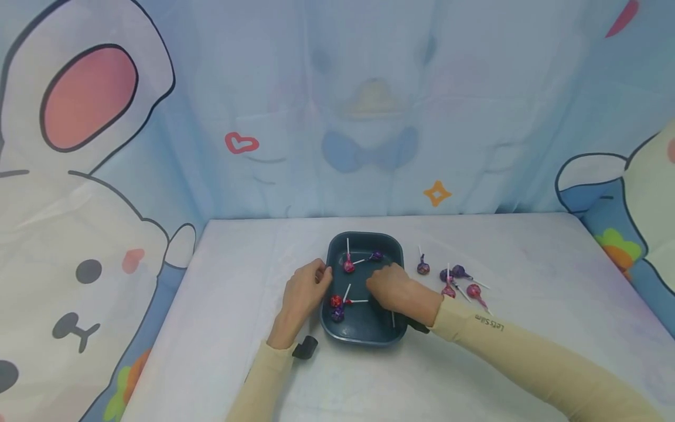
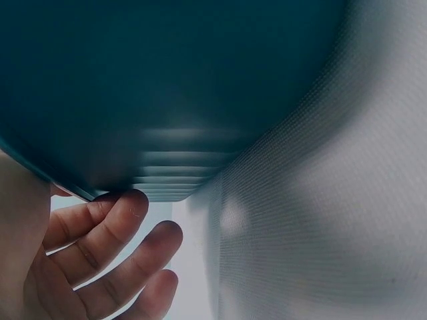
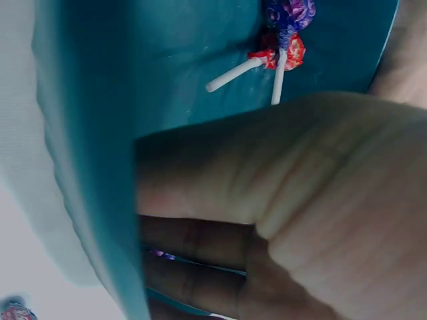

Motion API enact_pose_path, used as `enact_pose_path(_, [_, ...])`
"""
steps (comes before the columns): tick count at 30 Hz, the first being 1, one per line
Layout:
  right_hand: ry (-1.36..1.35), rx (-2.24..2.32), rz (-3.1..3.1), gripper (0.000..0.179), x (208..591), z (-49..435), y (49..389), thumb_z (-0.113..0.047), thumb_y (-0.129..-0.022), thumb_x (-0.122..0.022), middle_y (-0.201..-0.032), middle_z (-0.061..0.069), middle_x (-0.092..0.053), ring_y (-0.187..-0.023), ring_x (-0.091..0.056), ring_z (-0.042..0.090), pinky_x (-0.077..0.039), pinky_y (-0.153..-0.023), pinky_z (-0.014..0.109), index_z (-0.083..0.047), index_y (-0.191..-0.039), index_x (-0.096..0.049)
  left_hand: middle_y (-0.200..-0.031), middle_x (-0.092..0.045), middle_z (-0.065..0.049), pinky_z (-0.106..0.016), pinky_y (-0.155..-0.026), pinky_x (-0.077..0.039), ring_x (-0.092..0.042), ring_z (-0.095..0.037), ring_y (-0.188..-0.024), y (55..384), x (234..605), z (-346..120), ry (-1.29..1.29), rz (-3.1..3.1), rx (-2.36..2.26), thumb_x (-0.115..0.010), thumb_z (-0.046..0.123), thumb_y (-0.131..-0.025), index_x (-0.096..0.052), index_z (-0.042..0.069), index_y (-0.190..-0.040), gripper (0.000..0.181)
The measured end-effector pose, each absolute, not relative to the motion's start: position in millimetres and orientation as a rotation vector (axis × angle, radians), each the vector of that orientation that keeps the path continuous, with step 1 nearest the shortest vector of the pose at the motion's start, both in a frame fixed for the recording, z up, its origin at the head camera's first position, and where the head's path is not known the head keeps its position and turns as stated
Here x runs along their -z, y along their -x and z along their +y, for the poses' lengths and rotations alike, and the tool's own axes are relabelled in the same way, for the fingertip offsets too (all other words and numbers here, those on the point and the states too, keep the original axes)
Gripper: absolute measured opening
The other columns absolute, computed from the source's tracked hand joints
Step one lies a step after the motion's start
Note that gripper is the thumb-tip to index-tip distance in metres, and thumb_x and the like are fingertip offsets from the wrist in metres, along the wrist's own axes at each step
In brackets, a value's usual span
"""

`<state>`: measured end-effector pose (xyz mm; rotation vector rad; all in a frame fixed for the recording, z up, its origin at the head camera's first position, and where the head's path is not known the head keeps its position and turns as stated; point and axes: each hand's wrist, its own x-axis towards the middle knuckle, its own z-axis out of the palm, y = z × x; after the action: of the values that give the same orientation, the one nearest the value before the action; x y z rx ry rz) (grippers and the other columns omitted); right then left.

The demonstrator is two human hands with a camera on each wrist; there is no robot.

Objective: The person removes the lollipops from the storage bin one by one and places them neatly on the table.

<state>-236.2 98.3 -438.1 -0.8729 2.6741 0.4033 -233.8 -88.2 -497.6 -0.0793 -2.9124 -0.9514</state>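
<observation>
A dark teal plastic basin (image 1: pixel 364 338) stands on the table with several wrapped lollipops inside. My left hand (image 1: pixel 306 293) pinches its left rim; in the left wrist view the fingers (image 2: pixel 127 213) lie against the outer side of the rim. Over the right part of the basin, my right hand (image 1: pixel 392 287) reaches down inside with fingers bent. A white lollipop stick (image 1: pixel 393 320) shows below that hand; I cannot tell whether the hand holds it. At the basin's left lie a red lollipop (image 1: pixel 336 301) and a purple lollipop (image 1: pixel 337 315). Farther back are a pink lollipop (image 1: pixel 348 266) and another purple lollipop (image 1: pixel 376 255).
Right of the basin, several loose lollipops lie on the white tablecloth (image 1: pixel 527 281), among them a purple lollipop (image 1: pixel 423 268) and a pink lollipop (image 1: pixel 474 291). A printed cartoon curtain (image 1: pixel 316 199) hangs behind the table and at both sides.
</observation>
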Motion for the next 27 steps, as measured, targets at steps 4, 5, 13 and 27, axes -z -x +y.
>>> enact_pose_path(4, [0.877, -0.401, 2.692, 0.013, 438.8, 98.0, 236.9, -0.012, -0.082, -0.064, -0.082, 0.007, -0.067, -0.066, -0.057, 0.02, -0.049, -0.077, 0.041, -0.008, -0.093, -0.068, -0.076, -0.06, 0.004, -0.022, -0.055, -0.042, -0.052, -0.01, -0.062, 233.8, 497.0, -88.9, 0.075, -2.912, 0.945, -0.048, 0.038, -0.091, -0.059, 0.018, -0.088, 0.023])
enact_pose_path(5, [0.876, -0.398, 2.695, 0.013, 438.7, 98.1, 236.9, -0.012, -0.082, -0.064, -0.082, 0.007, -0.067, -0.066, -0.057, 0.02, -0.049, -0.077, 0.041, -0.008, -0.093, -0.068, -0.076, -0.06, 0.004, -0.022, -0.055, -0.042, -0.052, -0.01, -0.062, 233.9, 496.9, -89.1, 0.075, -2.908, 0.946, -0.048, 0.038, -0.091, -0.059, 0.018, -0.088, 0.023])
enact_pose_path(13, [0.902, -0.393, 2.694, 0.01, 437.5, 100.6, 237.2, -0.01, -0.081, -0.064, -0.083, 0.006, -0.068, -0.068, -0.059, 0.02, -0.048, -0.078, 0.041, -0.009, -0.09, -0.068, -0.076, -0.06, 0.005, -0.022, -0.055, -0.042, -0.052, -0.009, -0.062, 234.2, 497.1, -89.6, 0.086, -2.918, 0.934, -0.048, 0.039, -0.091, -0.058, 0.019, -0.087, 0.022])
enact_pose_path(27, [0.905, -0.325, 2.711, 0.029, 433.9, 96.3, 241.9, -0.016, -0.067, -0.079, -0.091, 0.005, -0.068, -0.088, -0.062, 0.026, -0.044, -0.084, 0.045, -0.011, -0.094, -0.068, -0.075, -0.06, 0.006, -0.022, -0.054, -0.041, -0.052, -0.009, -0.061, 235.5, 500.2, -88.3, 0.083, -2.91, 0.915, -0.049, 0.037, -0.091, -0.058, 0.019, -0.085, 0.021])
